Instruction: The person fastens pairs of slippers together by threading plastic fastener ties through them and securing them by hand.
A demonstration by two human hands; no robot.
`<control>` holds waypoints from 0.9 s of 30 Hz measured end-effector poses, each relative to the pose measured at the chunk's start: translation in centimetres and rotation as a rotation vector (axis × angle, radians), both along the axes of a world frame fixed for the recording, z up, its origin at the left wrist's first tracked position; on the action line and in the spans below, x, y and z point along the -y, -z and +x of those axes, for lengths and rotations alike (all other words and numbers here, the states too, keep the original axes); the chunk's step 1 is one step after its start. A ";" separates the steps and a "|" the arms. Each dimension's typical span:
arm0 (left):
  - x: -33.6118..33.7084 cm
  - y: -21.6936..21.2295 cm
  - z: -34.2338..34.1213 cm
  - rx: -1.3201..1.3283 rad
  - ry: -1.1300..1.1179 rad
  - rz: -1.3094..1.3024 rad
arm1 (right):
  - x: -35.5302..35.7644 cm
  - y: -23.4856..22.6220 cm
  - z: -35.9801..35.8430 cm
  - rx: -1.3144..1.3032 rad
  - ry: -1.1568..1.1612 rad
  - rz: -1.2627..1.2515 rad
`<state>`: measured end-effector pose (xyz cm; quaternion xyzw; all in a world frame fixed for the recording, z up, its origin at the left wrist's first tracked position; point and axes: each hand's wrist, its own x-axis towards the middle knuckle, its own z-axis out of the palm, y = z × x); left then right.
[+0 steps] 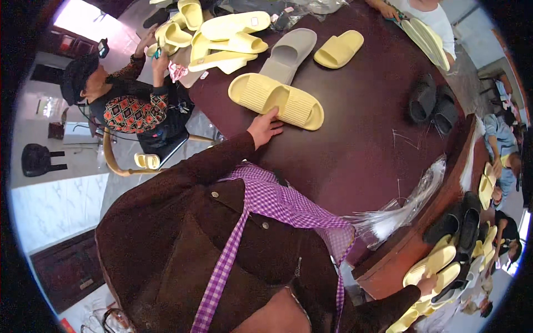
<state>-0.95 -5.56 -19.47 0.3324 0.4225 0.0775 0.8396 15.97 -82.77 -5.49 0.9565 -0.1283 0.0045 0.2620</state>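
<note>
A pair of pale yellow slide slippers with ribbed straps lies on the dark red table, the two overlapping end to end. My left hand touches their near edge, its fingers spread apart. Over at the lower right, my right hand closes on a yellow slipper among a heap of yellow and black ones; its fingers are partly hidden. Just beyond the yellow pair lies a grey slipper, partly covered by it. One more yellow slipper rests to its right.
Several yellow slippers are piled at the far left of the table. Black slippers stand at the right. Clear plastic strands lie along the raised wooden edge. A seated co-worker holds small scissors at left; others work around.
</note>
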 end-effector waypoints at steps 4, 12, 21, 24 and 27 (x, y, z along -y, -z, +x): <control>-0.3 -0.2 0.1 -0.017 -0.104 -0.022 | -5.5 -0.8 -1.2 0.034 0.020 -0.153; -0.3 -3.6 -1.3 0.070 0.119 0.160 | -17.8 -0.4 -4.9 0.311 -0.198 0.593; 3.7 -6.1 4.1 0.438 0.699 1.226 | -42.9 1.6 -7.9 0.097 -0.635 1.622; 4.8 -8.5 5.1 0.423 1.021 1.526 | -47.6 1.4 -8.2 0.035 -0.404 1.984; 5.4 -8.5 5.3 0.278 1.239 1.743 | -47.7 5.9 -7.9 -0.018 -0.316 1.875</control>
